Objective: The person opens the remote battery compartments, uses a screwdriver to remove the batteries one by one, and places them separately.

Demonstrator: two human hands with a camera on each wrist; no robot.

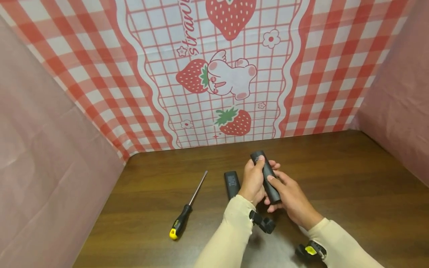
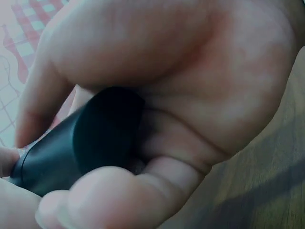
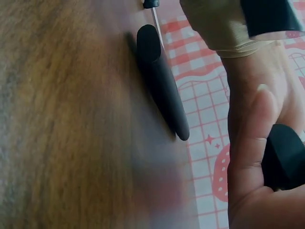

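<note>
Centrally, above a dark wooden table (image 1: 335, 178): a black remote (image 1: 266, 175) held clear of the surface by both hands. Left hand (image 1: 253, 180) wrapped round its upper part, thumb laid along the top face; right hand (image 1: 291, 199) cupping the lower part from the side, forefinger stretched along the body. Fingers of both hands clamped on the remote.

Just left of the hands, flat on the table: a black cover (image 1: 232, 184), long and narrow, faint print on its face, its near end hidden behind the left wrist. Further left, well apart from the hands: a screwdriver (image 1: 187, 208), black handle with a yellow tip towards the viewer, shaft pointing up and away. Nothing between hands and either item. Behind the table: a red-checked cloth (image 1: 100, 56) with strawberries and a white cartoon animal; pink sheets (image 1: 40, 167) at both sides.

From the left wrist: mostly palm and blurred fingers (image 2: 119, 191), with one rounded dark end of the remote (image 2: 95, 138) showing in the grip; rest of it hidden. From the right wrist: only a black corner of the remote (image 3: 283, 157) past the thumb, the cover (image 3: 162, 81) lying on the table beyond, screwdriver (image 3: 153, 12) cut off at the top edge. Print on the cover too small to read. Black straps on both wrists, cut off at the lower edge in the head view.
</note>
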